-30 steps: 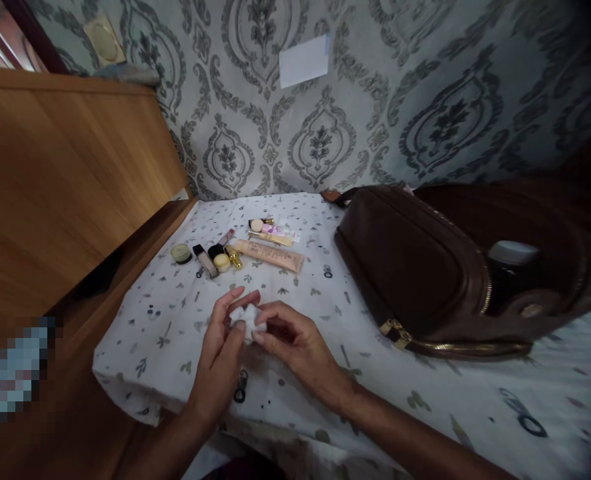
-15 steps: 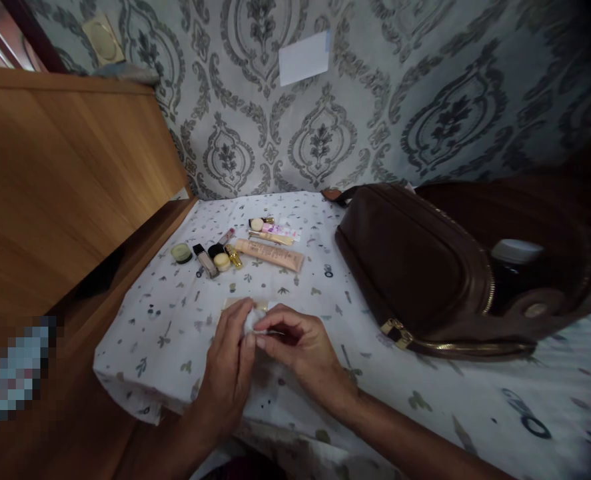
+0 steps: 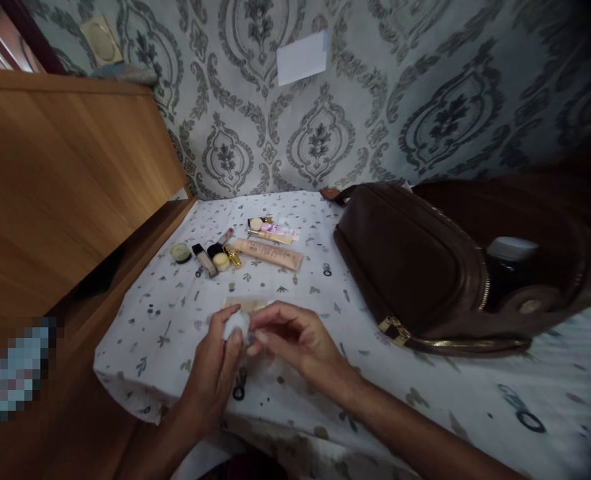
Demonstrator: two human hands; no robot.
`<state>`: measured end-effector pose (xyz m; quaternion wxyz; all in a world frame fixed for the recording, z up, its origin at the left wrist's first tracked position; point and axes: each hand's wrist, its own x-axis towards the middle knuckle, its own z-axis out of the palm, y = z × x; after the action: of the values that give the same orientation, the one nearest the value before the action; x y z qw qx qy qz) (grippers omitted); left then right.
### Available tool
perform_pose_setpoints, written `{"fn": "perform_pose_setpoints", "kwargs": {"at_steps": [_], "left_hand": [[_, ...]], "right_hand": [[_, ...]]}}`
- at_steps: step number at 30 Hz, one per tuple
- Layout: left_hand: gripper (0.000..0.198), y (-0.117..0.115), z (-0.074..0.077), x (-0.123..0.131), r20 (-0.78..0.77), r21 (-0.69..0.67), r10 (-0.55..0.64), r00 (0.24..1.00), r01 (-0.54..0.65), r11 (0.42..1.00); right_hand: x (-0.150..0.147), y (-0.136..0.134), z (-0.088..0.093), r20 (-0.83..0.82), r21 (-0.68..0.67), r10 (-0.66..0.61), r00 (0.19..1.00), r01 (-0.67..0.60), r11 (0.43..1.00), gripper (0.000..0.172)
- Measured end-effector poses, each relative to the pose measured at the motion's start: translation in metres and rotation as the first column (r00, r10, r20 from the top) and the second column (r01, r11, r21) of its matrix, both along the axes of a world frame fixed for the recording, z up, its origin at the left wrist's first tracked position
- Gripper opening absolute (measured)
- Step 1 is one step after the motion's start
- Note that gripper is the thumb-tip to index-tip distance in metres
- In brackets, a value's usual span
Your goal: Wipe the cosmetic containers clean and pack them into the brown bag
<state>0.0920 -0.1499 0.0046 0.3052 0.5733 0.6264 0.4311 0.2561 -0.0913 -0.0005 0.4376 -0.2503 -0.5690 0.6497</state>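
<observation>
My left hand (image 3: pixel 211 363) is closed round a small, rounded white thing (image 3: pixel 236 323) whose kind I cannot make out. At its right side, the thumb and fingers of my right hand (image 3: pixel 308 340) are pinched together; what sits between them is blurred. Just beyond my hands, a flat beige packet or tube (image 3: pixel 245 305) lies on the patterned cloth (image 3: pixel 150 340), partly covered by my fingers. Farther back lie a peach squeeze tube (image 3: pixel 269 254), a slim gold tube (image 3: pixel 270 237), a green-lidded jar (image 3: pixel 180 253) and a small yellow jar (image 3: pixel 220 261).
A large brown leather bag (image 3: pixel 405 267) with gold zips stands at the right, a white-capped bottle (image 3: pixel 512 249) showing in its opening. The wooden cabinet (image 3: pixel 70 153) borders the left side. Patterned wallpaper (image 3: pixel 320 140) rises behind the cloth.
My left hand has shifted slightly left and down, showing more of the white thing. My right hand's fingertips have drawn a little apart from my left hand's fingers.
</observation>
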Motion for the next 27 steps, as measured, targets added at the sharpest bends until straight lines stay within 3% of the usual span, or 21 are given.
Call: {"fn": "perform_pose_setpoints", "kwargs": {"at_steps": [1, 3, 5, 8, 11, 14, 16, 19, 23, 27], "left_hand": [[0.047, 0.001, 0.000, -0.006, -0.026, -0.011, 0.010, 1.000, -0.010, 1.000], [0.047, 0.002, 0.001, -0.018, -0.107, -0.033, 0.049, 0.993, -0.053, 0.998], [0.045, 0.004, 0.002, -0.027, -0.190, -0.021, 0.101, 0.977, -0.106, 0.994], [0.035, 0.007, 0.004, -0.033, -0.278, 0.013, 0.093, 0.956, -0.093, 0.996], [0.023, 0.014, 0.008, -0.027, -0.306, 0.018, -0.039, 0.951, 0.047, 0.999], [0.020, 0.022, 0.009, -0.014, -0.364, 0.069, -0.140, 0.921, 0.176, 0.982], [0.024, 0.028, 0.007, -0.004, -0.474, 0.094, -0.170, 0.864, 0.241, 0.966], [0.032, 0.034, 0.001, 0.005, -0.674, 0.062, -0.178, 0.717, 0.296, 0.953], [0.034, 0.038, -0.003, -0.002, -0.840, -0.038, -0.162, 0.517, 0.243, 0.969], [0.032, 0.042, -0.001, -0.028, -0.907, -0.114, -0.130, 0.402, 0.064, 0.991]], "right_hand": [[0.003, 0.003, 0.002, 0.066, 0.071, -0.115, 0.991, 0.110, 0.991, 0.019], [0.009, 0.010, 0.003, 0.202, 0.277, -0.388, 0.899, 0.327, 0.903, 0.015], [0.015, 0.017, 0.000, 0.313, 0.491, -0.539, 0.782, 0.353, 0.797, 0.029], [0.019, 0.025, -0.011, 0.505, 0.618, -0.526, 0.684, 0.138, 0.774, 0.057], [0.018, 0.029, -0.022, 0.601, 0.612, -0.471, 0.646, 0.007, 0.791, 0.045], [0.016, 0.029, -0.027, 0.586, 0.623, -0.461, 0.666, -0.006, 0.782, 0.032], [0.015, 0.028, -0.027, 0.578, 0.629, -0.470, 0.667, 0.001, 0.777, 0.029], [0.015, 0.025, -0.025, 0.591, 0.622, -0.458, 0.664, -0.014, 0.783, 0.024], [0.016, 0.023, -0.022, 0.580, 0.621, -0.442, 0.684, -0.021, 0.783, 0.024], [0.015, 0.023, -0.021, 0.577, 0.617, -0.439, 0.689, -0.015, 0.787, 0.023]]}}
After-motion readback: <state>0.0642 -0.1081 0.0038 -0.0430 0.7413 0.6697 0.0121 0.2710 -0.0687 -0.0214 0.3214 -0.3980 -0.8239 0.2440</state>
